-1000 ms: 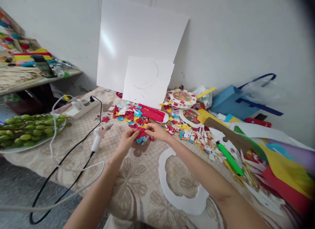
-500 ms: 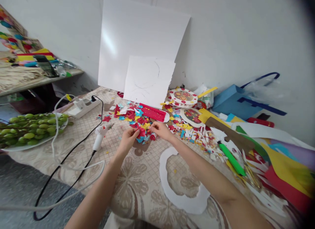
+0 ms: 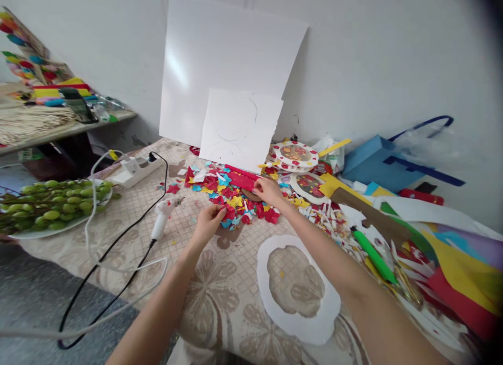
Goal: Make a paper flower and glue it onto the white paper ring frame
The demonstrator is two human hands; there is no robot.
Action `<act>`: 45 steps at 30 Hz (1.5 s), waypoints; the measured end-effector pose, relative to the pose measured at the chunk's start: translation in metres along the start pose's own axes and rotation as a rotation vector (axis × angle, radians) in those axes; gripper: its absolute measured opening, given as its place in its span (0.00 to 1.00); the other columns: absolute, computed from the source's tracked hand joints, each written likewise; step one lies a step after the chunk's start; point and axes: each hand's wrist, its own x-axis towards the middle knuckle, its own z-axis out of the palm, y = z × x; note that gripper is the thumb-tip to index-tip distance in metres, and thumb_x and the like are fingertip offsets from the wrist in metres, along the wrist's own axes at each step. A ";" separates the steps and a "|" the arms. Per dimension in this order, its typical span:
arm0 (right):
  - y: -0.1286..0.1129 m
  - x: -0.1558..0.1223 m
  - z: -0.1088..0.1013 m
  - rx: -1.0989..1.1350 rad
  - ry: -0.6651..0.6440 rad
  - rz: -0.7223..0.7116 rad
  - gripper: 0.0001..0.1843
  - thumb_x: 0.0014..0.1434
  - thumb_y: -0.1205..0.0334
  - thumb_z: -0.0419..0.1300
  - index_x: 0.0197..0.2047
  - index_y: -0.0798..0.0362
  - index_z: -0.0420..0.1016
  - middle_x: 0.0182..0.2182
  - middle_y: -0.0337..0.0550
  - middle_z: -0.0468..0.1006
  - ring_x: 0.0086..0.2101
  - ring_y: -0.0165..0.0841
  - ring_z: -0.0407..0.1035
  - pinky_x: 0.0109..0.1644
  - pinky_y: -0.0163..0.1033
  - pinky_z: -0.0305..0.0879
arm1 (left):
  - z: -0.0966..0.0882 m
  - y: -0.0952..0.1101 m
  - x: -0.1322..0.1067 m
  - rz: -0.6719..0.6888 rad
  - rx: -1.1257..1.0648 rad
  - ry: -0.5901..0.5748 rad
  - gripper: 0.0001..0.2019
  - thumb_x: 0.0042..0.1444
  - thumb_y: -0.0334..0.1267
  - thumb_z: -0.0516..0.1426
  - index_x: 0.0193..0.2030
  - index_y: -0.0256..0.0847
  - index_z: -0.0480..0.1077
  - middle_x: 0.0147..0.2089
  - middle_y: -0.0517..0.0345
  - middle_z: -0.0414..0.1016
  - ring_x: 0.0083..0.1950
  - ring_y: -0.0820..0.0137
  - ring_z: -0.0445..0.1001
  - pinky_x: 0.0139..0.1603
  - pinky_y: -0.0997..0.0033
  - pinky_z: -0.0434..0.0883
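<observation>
A heap of red, yellow and blue paper scraps (image 3: 223, 189) lies in the middle of the patterned table (image 3: 220, 291). My left hand (image 3: 210, 223) pinches a small red paper piece (image 3: 229, 213) at the heap's near edge. My right hand (image 3: 268, 190) reaches further back, fingers closed on the end of a red paper strip (image 3: 241, 179) lying in front of the white sheet (image 3: 239, 128). A white hot glue gun (image 3: 163, 218) rests on the table left of my left hand, its black cord trailing off the edge.
A white paper ring cutout (image 3: 298, 286) lies near me. A green cutter (image 3: 373, 256), white scraps and coloured sheets (image 3: 456, 255) fill the right side. Decorated paper plates (image 3: 294, 154) and a blue bag (image 3: 377, 161) sit at the back. A plate of green fruit (image 3: 51, 205) and a power strip (image 3: 131, 168) are left.
My right hand let go of the red piece and moved back and right to the red strip. My left hand stays at the heap with the red piece.
</observation>
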 end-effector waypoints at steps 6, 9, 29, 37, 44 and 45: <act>0.035 0.025 -0.009 -0.187 0.018 0.148 0.05 0.56 0.67 0.56 0.37 0.57 0.72 0.38 0.51 0.73 0.43 0.39 0.67 0.47 0.40 0.60 | 0.000 -0.001 0.000 0.015 0.015 -0.001 0.14 0.46 0.47 0.60 0.29 0.36 0.71 0.23 0.59 0.71 0.24 0.74 0.66 0.25 0.76 0.61; 0.044 0.037 -0.007 -0.235 -0.003 0.208 0.09 0.57 0.64 0.57 0.41 0.58 0.72 0.42 0.54 0.72 0.45 0.40 0.67 0.48 0.41 0.61 | 0.000 -0.003 0.000 0.022 0.022 0.000 0.14 0.47 0.47 0.60 0.29 0.36 0.71 0.23 0.59 0.71 0.24 0.73 0.66 0.25 0.75 0.62; 0.044 0.053 -0.060 -0.084 0.292 0.052 0.06 0.53 0.65 0.55 0.37 0.52 0.68 0.33 0.43 0.76 0.32 0.34 0.68 0.37 0.37 0.60 | -0.001 -0.004 0.001 0.059 0.053 0.020 0.14 0.48 0.48 0.59 0.28 0.36 0.71 0.22 0.60 0.69 0.24 0.73 0.65 0.24 0.75 0.61; 0.070 0.047 -0.064 -0.003 0.357 0.190 0.04 0.51 0.65 0.55 0.34 0.53 0.66 0.26 0.40 0.74 0.25 0.33 0.68 0.33 0.37 0.62 | -0.002 -0.005 0.002 0.067 0.065 0.026 0.14 0.48 0.47 0.58 0.29 0.36 0.71 0.23 0.60 0.69 0.24 0.74 0.64 0.25 0.75 0.61; 0.081 0.036 -0.051 -0.037 0.353 0.329 0.05 0.52 0.66 0.54 0.35 0.54 0.68 0.26 0.42 0.75 0.28 0.35 0.69 0.36 0.39 0.63 | -0.002 -0.006 0.002 0.067 0.065 0.038 0.14 0.48 0.48 0.59 0.29 0.36 0.72 0.23 0.59 0.71 0.25 0.73 0.66 0.26 0.75 0.63; 0.079 0.036 -0.051 -0.053 0.369 0.329 0.06 0.52 0.66 0.54 0.36 0.55 0.68 0.30 0.45 0.75 0.31 0.36 0.70 0.39 0.39 0.63 | -0.002 -0.006 0.002 0.066 0.065 0.040 0.14 0.48 0.48 0.59 0.29 0.36 0.72 0.23 0.59 0.71 0.25 0.73 0.66 0.26 0.75 0.62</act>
